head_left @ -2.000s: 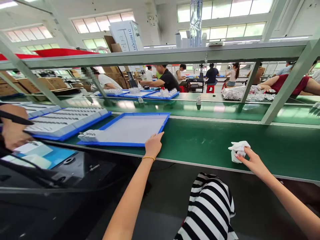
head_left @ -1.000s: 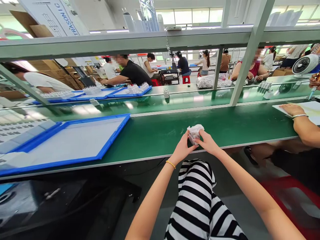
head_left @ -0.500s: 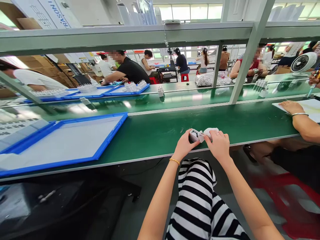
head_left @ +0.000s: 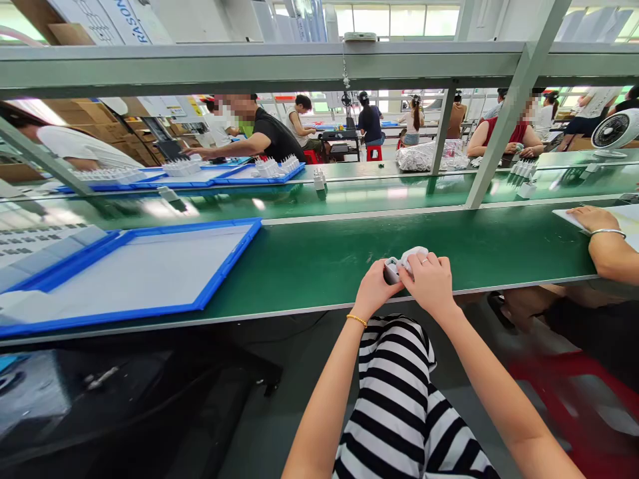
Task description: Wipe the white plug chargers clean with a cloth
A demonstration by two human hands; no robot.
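Above the front edge of the green bench, my left hand is closed on a small white plastic housing with an open hollow end, like a charger shell. My right hand presses close against it. Its fingers are wrapped round a soft-looking white wad, perhaps cloth; its kind is not clear. The two hands nearly touch, and the fingers hide where the white pieces meet.
To the left lies a blue-rimmed tray, beside another holding rows of white pieces. A metal post and crossbeam stand ahead. White plug chargers sit on the belt beyond. At right, a co-worker's hand rests on a white sheet.
My right hand has moved left, closer to my left hand. The flat white piece that showed between them is now mostly covered by fingers. The view has shifted slightly.
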